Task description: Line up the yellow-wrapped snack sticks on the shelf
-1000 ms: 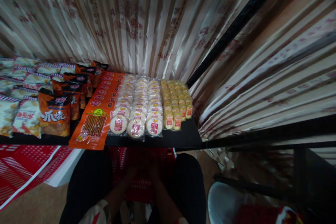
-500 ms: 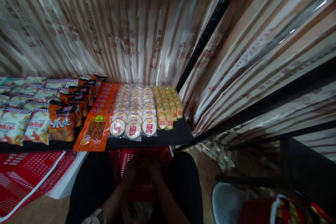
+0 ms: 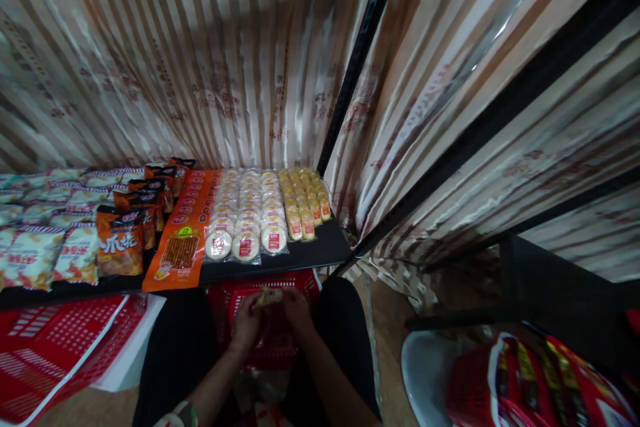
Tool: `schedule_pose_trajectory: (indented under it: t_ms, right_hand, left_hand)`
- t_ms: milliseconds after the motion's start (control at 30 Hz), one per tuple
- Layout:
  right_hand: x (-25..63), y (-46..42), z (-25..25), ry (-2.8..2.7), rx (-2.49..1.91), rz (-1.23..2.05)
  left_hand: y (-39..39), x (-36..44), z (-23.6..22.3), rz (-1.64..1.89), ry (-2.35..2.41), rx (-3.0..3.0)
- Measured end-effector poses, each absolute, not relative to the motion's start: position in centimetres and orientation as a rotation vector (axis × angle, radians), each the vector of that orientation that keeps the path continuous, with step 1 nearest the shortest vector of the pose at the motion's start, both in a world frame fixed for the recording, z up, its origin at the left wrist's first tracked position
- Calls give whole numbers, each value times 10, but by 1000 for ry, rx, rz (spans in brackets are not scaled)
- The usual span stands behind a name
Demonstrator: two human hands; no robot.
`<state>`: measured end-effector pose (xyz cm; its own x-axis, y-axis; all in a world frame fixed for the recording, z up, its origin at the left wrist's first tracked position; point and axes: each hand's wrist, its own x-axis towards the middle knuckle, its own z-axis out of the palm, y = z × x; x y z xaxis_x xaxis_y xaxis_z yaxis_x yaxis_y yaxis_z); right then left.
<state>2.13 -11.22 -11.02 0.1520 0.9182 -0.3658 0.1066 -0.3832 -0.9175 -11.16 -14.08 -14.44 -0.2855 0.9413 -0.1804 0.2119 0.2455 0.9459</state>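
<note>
My left hand [image 3: 247,322] and my right hand [image 3: 296,310] meet over a red plastic basket [image 3: 235,297] between my knees. Together they hold a small yellowish snack packet [image 3: 270,297], fingers closed around its ends. Just above, a black shelf [image 3: 320,253] carries rows of round white cakes [image 3: 247,213], small yellow cakes [image 3: 303,203], an orange row of stick-snack packs [image 3: 183,233] and dark orange bags [image 3: 120,247].
Pale snack bags [image 3: 30,253] fill the shelf's left part. Striped curtain [image 3: 200,60] hangs behind and to the right, crossed by black posts [image 3: 357,60]. A red panel [image 3: 55,347] lies at lower left. A white stool [image 3: 425,373] and red packages [image 3: 530,380] sit at lower right.
My hands have risen from deep in the basket and now hold a yellowish packet between them. The view has tilted, shifting the shelf left and down.
</note>
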Motion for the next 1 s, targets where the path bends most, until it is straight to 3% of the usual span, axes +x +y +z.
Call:
schedule_pose_trajectory:
  t_ms: [367,1000]
  right_hand:
    - [34,-118,-95,-782,-1416,1482]
    - [57,-116,-68,-738,-1416,1432]
  left_hand:
    - [-148,-103,-110,1106,1695,1231]
    - [-149,-82,-73,1140,1611,1567]
